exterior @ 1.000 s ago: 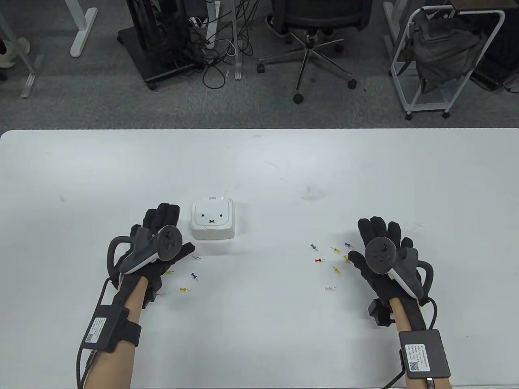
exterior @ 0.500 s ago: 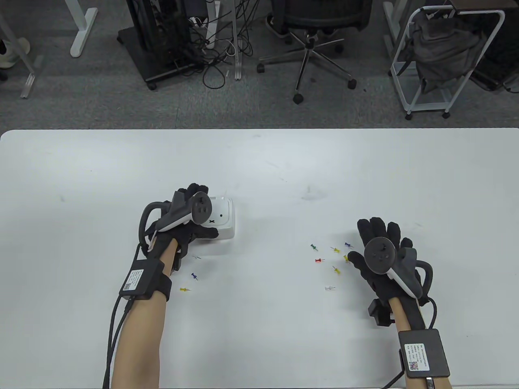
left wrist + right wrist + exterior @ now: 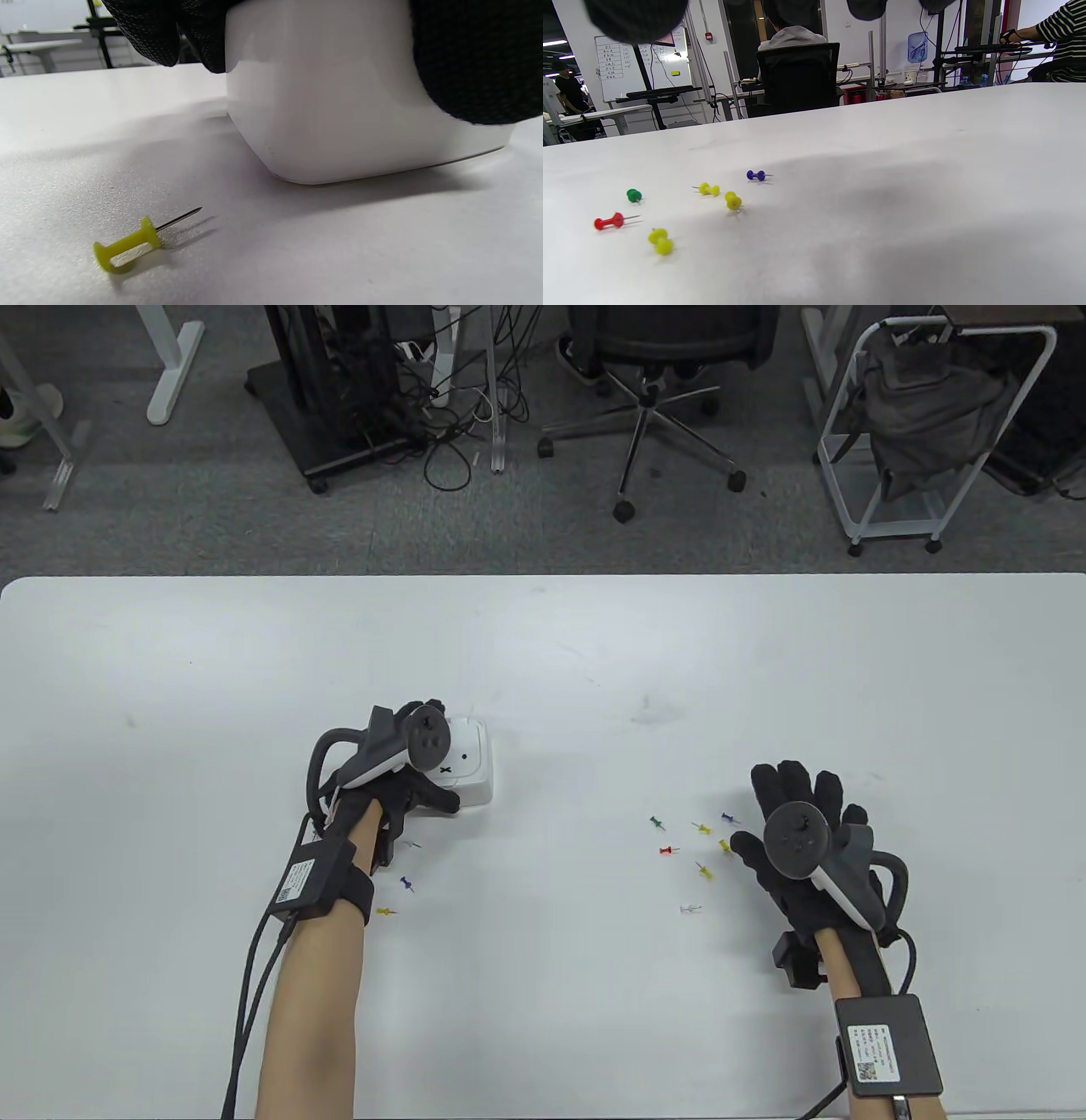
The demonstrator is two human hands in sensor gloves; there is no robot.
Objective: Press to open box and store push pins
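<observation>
The left hand (image 3: 399,780) is gripping the small white glossy plastic box (image 3: 471,759), light, rigid and probably slippery; squeeze its sides. The right hand (image 3: 802,848) is resting flat, fingers spread, right of the box, beside scattered coloured push pins (image 3: 669,850).

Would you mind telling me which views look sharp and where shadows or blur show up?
Table view: evenly lit, sharp. Left wrist view: small white plastic box casts a soft shadow; yellow push pin crisp. Right wrist view: nearest yellow pin blurred, broad shadow across the white table.
</observation>
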